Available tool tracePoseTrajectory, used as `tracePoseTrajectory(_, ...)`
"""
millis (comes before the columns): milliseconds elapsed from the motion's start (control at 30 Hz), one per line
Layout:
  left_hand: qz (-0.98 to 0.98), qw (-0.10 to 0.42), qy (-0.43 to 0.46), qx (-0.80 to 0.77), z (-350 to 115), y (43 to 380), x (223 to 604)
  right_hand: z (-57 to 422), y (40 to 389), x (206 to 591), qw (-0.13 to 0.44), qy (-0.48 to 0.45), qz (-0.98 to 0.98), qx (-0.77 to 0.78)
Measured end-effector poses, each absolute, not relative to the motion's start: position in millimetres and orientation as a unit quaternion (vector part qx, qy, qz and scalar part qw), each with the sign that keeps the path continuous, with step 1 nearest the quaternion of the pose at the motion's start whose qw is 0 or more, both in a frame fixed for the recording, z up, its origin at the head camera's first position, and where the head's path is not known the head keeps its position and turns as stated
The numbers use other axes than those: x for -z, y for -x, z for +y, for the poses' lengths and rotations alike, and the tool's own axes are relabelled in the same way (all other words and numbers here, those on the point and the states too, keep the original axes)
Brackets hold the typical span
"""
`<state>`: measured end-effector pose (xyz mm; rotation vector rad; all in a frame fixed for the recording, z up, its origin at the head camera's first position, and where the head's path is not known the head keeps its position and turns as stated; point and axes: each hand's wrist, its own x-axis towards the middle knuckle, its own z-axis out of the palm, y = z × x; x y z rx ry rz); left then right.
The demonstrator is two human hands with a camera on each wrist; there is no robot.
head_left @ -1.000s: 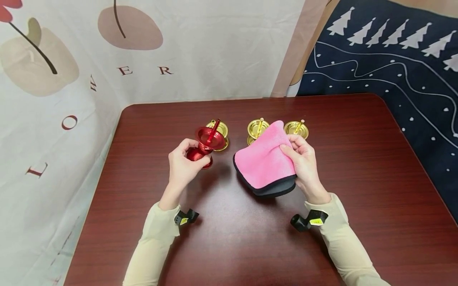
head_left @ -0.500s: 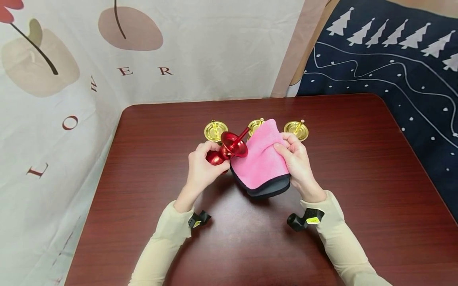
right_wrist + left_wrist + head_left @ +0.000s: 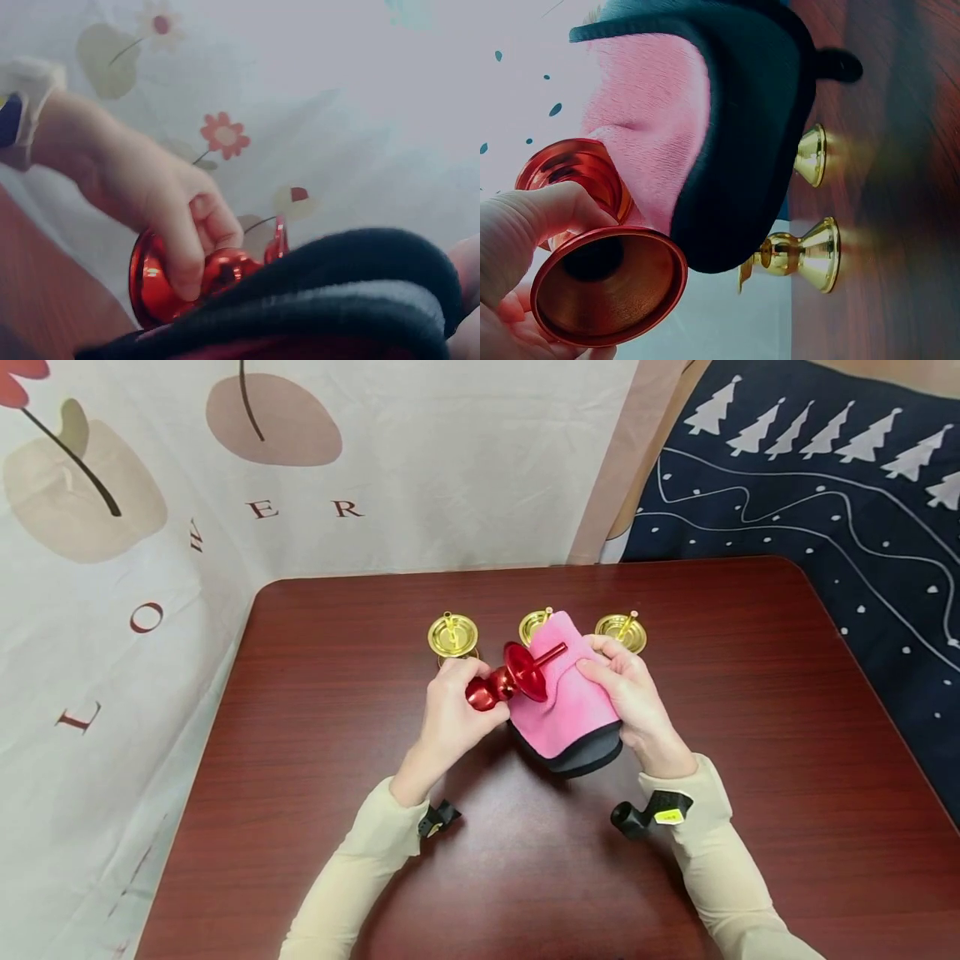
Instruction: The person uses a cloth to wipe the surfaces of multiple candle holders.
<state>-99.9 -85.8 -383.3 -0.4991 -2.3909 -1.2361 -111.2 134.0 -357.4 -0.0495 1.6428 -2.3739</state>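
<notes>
My left hand (image 3: 452, 714) grips a shiny red candlestick (image 3: 527, 672) by its lower part, thumb and fingers around it. It is tilted over to the right, its dish and thin spike against the pink face of a cloth (image 3: 573, 714). Its hollow base (image 3: 607, 289) faces the camera in the left wrist view. My right hand (image 3: 633, 697) pinches the cloth by its right side, thumb on top. This cloth is pink on one face and dark grey on the other, with a black edge. In the right wrist view the cloth (image 3: 337, 307) hides part of the candlestick.
Three gold candlesticks stand in a row at the back of the dark red wooden table (image 3: 337, 635): one at left (image 3: 453, 635), one in the middle (image 3: 531, 625) partly behind the cloth, one at right (image 3: 621, 633). Printed fabric (image 3: 450, 460) hangs behind the table.
My left hand has moved right with the red candlestick, tipping it further over until its top meets the cloth. The cloth shifted slightly left, then back right. The left gold candlestick is now less covered.
</notes>
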Motion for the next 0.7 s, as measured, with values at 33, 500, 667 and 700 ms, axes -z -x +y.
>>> tracePoseTrajectory(33, -0.855, 0.204, 0.182, 0.441, -85.0, 99.9, 383.7, 136.8, 112.0, 357.3, 0.152, 0.02, 0.549, 0.822)
tracePoseTrajectory(500, -0.85, 0.236, 0.178, 0.435, -75.0, 102.6, 383.3, 154.8, 120.7, 380.4, 0.284, 0.192, 0.313, 0.886)
tracePoseTrajectory(667, -0.863, 0.242, 0.179, 0.406, -70.1, 102.2, 381.5, 141.5, 117.9, 385.7, 0.149, 0.136, 0.504, 0.84)
tracePoseTrajectory(700, -0.866, 0.246, 0.181, 0.396, -69.2, 101.9, 380.8, 138.2, 117.4, 386.4, 0.125, 0.123, 0.53, 0.83)
